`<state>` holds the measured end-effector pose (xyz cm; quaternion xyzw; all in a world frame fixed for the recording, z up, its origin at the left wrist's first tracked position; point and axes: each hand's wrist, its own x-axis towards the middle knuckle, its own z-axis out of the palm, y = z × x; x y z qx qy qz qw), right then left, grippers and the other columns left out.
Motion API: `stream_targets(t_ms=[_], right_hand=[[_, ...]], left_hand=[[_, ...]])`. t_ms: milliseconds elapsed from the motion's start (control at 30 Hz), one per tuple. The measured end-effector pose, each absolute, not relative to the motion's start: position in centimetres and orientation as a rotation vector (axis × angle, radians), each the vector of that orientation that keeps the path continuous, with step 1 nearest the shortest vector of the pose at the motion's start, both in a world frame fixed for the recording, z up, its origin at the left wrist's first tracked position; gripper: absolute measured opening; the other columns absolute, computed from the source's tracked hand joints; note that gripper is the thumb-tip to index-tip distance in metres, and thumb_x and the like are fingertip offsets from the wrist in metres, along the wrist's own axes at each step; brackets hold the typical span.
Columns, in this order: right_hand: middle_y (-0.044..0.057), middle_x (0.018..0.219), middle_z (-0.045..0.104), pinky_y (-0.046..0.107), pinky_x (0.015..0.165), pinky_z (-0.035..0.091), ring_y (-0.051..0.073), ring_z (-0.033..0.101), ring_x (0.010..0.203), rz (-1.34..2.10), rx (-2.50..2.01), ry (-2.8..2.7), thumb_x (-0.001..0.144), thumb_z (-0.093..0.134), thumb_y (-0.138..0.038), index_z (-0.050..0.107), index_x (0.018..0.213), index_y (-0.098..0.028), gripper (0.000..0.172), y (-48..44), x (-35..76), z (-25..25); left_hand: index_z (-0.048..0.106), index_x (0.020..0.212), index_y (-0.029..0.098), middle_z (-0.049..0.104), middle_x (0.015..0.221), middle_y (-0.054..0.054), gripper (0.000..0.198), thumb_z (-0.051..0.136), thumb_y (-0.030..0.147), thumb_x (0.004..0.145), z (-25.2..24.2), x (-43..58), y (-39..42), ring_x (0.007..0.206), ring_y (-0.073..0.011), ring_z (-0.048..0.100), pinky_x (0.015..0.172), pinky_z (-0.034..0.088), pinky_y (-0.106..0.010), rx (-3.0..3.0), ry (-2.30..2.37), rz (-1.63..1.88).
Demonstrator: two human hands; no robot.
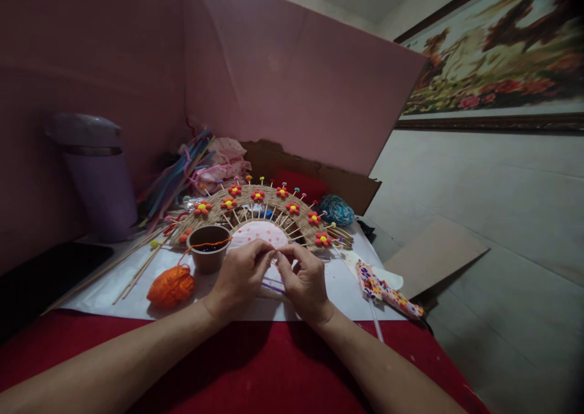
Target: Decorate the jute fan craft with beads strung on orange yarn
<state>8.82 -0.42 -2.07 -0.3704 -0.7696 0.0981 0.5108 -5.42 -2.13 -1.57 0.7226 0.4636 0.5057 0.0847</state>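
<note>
My left hand [241,275] and my right hand [305,280] meet fingertip to fingertip over the white sheet, both pinched closed; whatever lies between the fingers is too small to make out. Just beyond them stands a half-round fan shape of woven twine [214,214] with red and orange flowers, sticks and bead-tipped ends. Its centre is a white dotted half disc [259,234]. Left of my hands is a brown cup [208,262] with an orange strand across its rim, leading towards an orange yarn ball [170,287]. Purple strips [274,285] lie beneath my hands.
A purple tumbler [101,189] stands at the left, near thin sticks [141,270] and coloured pipe cleaners [177,176]. Blue yarn [336,210] sits behind at the right. A flowered fabric item [387,292] lies on the right. Pink board [292,73] rises behind.
</note>
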Motion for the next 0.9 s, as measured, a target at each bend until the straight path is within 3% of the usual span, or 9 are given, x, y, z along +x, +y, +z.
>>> stream_targets(t_ms=[900], right_hand=[[0.004,0.073,0.066,0.024,0.056,0.044,0.015,0.059,0.066,0.238,-0.812,-1.875,0.084,0.054,-0.019,0.066,0.084,-0.018,0.012,-0.62,8.88,-1.88]], left_hand=[[0.061,0.07,0.017,0.061,0.06,0.001,0.012,0.054,0.019,0.079,-1.43,-5.57,-1.75,0.056,-0.0119,0.053,0.055,0.042,-0.022,1.987,1.249,1.62]])
